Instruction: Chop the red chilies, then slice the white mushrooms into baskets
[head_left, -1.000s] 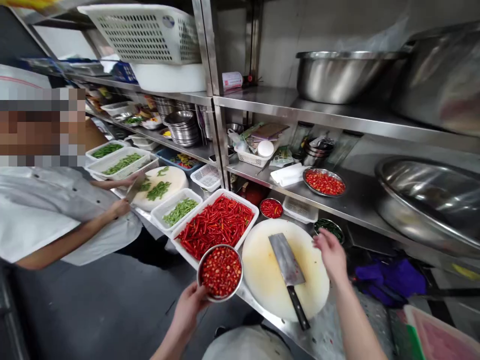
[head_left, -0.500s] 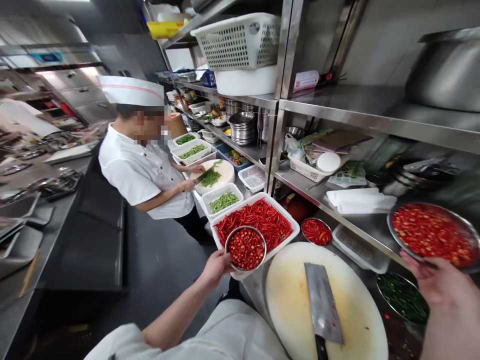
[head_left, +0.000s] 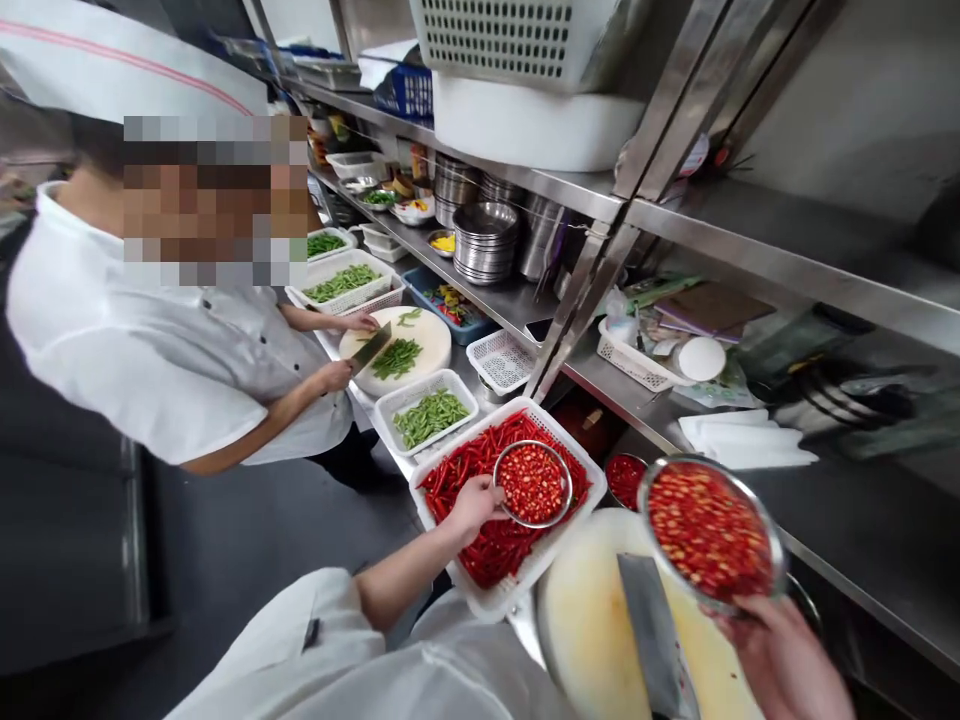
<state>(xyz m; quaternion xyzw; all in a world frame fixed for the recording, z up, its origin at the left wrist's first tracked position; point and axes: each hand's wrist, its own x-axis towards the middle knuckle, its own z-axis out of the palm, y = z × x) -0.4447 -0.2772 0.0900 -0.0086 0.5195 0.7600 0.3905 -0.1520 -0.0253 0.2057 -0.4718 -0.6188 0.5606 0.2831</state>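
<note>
The chopped chillies [head_left: 705, 525] are red, flecked pale yellow.

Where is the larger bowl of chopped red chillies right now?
Lower right of the head view: the larger bowl is in the right hand, over the round cutting board, near the cleaver.

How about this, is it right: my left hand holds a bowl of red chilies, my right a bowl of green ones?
Not quite: the head view shows your right hand holding a bowl of red chilies, not green. The rest is right.

A dark floor [head_left: 262, 550] lies left of metal shelves [head_left: 795, 265].
</note>
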